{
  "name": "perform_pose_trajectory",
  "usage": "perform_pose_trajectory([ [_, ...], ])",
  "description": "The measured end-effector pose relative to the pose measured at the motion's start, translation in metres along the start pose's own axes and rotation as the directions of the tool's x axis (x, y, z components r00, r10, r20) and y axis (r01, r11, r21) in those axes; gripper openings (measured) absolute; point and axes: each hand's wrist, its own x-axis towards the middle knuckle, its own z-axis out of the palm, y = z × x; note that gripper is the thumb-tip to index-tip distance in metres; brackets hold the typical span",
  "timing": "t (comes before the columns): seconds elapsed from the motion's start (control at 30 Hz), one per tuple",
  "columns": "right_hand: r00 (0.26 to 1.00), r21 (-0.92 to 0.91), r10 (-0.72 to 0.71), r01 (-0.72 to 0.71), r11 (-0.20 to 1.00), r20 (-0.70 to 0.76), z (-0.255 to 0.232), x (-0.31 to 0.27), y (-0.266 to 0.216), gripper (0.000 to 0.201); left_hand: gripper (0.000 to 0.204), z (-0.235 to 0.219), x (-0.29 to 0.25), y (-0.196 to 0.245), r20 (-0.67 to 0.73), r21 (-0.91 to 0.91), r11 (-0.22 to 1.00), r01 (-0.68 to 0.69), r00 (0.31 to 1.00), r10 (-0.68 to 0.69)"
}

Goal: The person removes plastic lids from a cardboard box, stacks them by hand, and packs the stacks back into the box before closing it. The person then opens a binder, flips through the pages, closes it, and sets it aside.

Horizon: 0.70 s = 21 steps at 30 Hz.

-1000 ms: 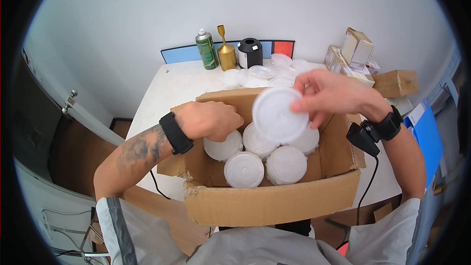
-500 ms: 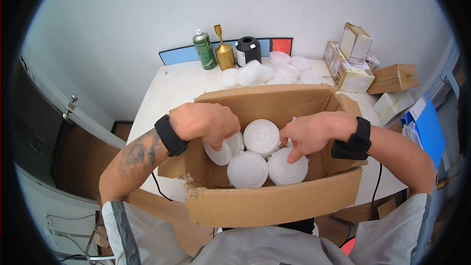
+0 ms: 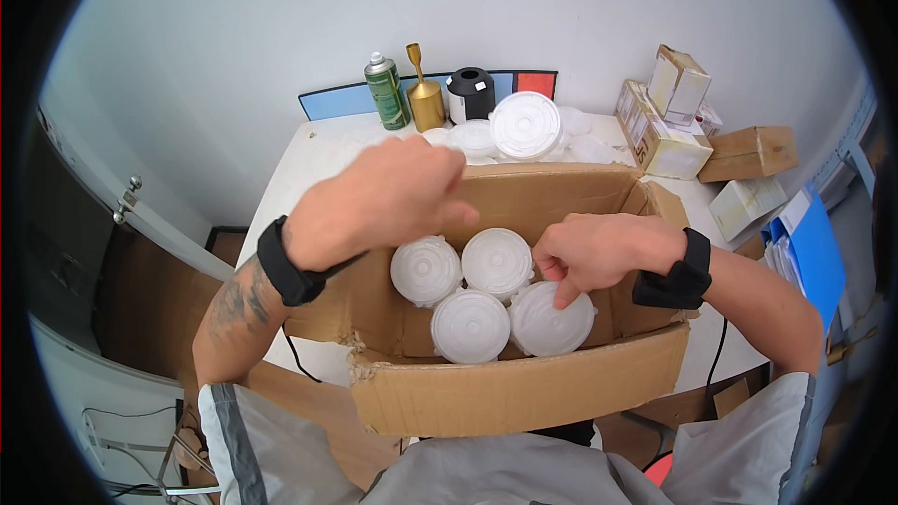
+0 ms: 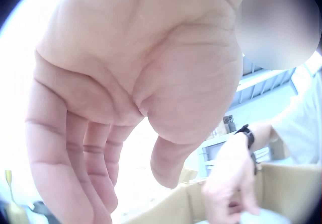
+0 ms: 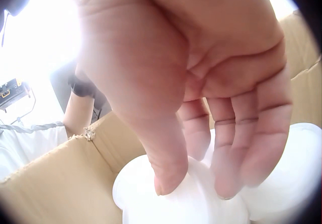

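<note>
White round lidded tubs (image 3: pixel 426 271) stand inside an open cardboard box (image 3: pixel 519 393). My right hand (image 3: pixel 608 257) reaches into the box's right half, thumb and fingers gripping the rim of the near-right tub (image 3: pixel 552 320); the right wrist view has this tub (image 5: pixel 166 201) between thumb and fingertips. My left hand (image 3: pixel 379 196) is raised over the box's back left, and in the left wrist view its palm (image 4: pixel 121 83) holds nothing, fingers loosely bent. Beyond it, one round white lid (image 3: pixel 526 124) faces the camera over the lid pile; whether it is airborne is unclear.
At the table's back stand a green spray can (image 3: pixel 386 93), a gold candle holder (image 3: pixel 427 105) and a black canister (image 3: pixel 470 96), near the loose white lids (image 3: pixel 472 137). Small cartons (image 3: pixel 664 136) and a blue folder (image 3: pixel 818 257) are at the right.
My left hand has risen from the left tub, leaving it uncovered to view. The round lid appears above the pile. My right hand came down into the box; the lid it held is no longer visible there.
</note>
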Motion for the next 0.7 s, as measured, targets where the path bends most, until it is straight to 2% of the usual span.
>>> perform_pose_trajectory([
  [0.03, 1.000, 0.007, -0.007, 0.007, 1.000, -0.008, -0.001, -0.002, 0.000, 0.032, 0.039, 0.014, 0.003, 0.000, 0.131, -0.022, 0.993, -0.114, 0.985, 0.116],
  [0.07, 1.000, 0.012, -0.013, 0.013, 1.000, -0.014, -0.003, -0.005, -0.001, 0.031, 0.039, 0.027, 0.005, 0.001, 0.254, -0.060, 0.973, -0.222, 0.939, 0.230],
  [0.1, 1.000, 0.010, -0.012, 0.012, 1.000, -0.010, -0.006, -0.007, 0.000, 0.031, 0.039, 0.038, 0.005, 0.004, 0.252, -0.064, 0.973, -0.221, 0.940, 0.230],
  [0.17, 1.000, 0.065, -0.018, 0.016, 0.998, 0.024, -0.012, -0.013, 0.004, 0.030, 0.038, 0.050, 0.004, 0.014, 0.508, -0.049, 0.956, -0.290, 0.817, 0.274],
  [0.2, 0.999, 0.061, -0.018, 0.016, 0.998, 0.026, -0.015, -0.016, 0.008, 0.030, 0.038, 0.055, 0.004, 0.016, 0.506, -0.051, 0.957, -0.287, 0.819, 0.273],
  [0.27, 0.999, 0.281, -0.008, 0.022, 0.959, -0.050, -0.020, -0.024, 0.019, 0.030, 0.038, 0.061, 0.001, 0.019, 0.528, -0.101, 0.945, -0.312, 0.788, 0.317],
  [0.3, 0.996, 0.401, -0.043, 0.071, 0.913, -0.078, -0.023, -0.026, 0.029, 0.031, 0.038, 0.062, 0.000, 0.020, 0.526, -0.100, 0.947, -0.305, 0.792, 0.311],
  [0.33, 0.996, 0.396, -0.048, 0.075, 0.915, -0.077, -0.028, -0.031, 0.033, 0.031, 0.038, 0.063, -0.001, 0.021, 0.514, -0.083, 0.948, -0.308, 0.802, 0.306],
  [0.4, 0.966, 0.604, 0.084, 0.083, 0.793, -0.243, -0.039, -0.043, 0.038, 0.033, 0.039, 0.064, -0.002, 0.021, 0.500, -0.068, 0.947, -0.314, 0.811, 0.304],
  [0.43, 0.928, 0.671, 0.079, 0.204, 0.712, -0.365, -0.042, -0.042, 0.042, 0.035, 0.039, 0.064, -0.003, 0.020, 0.472, -0.066, 0.948, -0.310, 0.828, 0.304],
  [0.47, 0.928, 0.675, 0.084, 0.200, 0.711, -0.363, -0.040, -0.042, 0.042, 0.035, 0.039, 0.064, -0.003, 0.021, 0.445, -0.065, 0.949, -0.309, 0.842, 0.305],
  [0.53, 0.787, 0.687, 0.350, 0.126, 0.716, -0.509, -0.039, -0.043, 0.038, 0.037, 0.037, 0.056, -0.001, 0.024, 0.467, -0.141, 0.947, -0.287, 0.825, 0.319],
  [0.57, 0.838, 0.622, 0.310, 0.044, 0.782, -0.449, -0.038, -0.044, 0.039, 0.041, 0.036, 0.052, 0.000, 0.024, 0.482, -0.216, 0.944, -0.248, 0.814, 0.324],
  [0.6, 0.838, 0.622, 0.310, 0.044, 0.782, -0.449, -0.037, -0.042, 0.039, 0.041, 0.036, 0.050, -0.001, 0.024, 0.482, -0.215, 0.944, -0.248, 0.814, 0.324],
  [0.63, 0.914, 0.503, 0.263, -0.078, 0.861, -0.309, -0.034, -0.038, 0.040, 0.042, 0.034, 0.049, -0.003, 0.024, 0.500, -0.207, 0.931, -0.300, 0.786, 0.364],
  [0.67, 0.960, 0.353, 0.237, -0.172, 0.920, -0.150, -0.030, -0.034, 0.039, 0.042, 0.032, 0.048, -0.005, 0.024, 0.518, -0.200, 0.914, -0.352, 0.754, 0.404],
  [0.7, 0.964, 0.214, 0.244, -0.218, 0.952, -0.104, -0.027, -0.030, 0.036, 0.049, 0.032, 0.045, -0.006, 0.024, 0.522, -0.201, 0.913, -0.355, 0.750, 0.406],
])
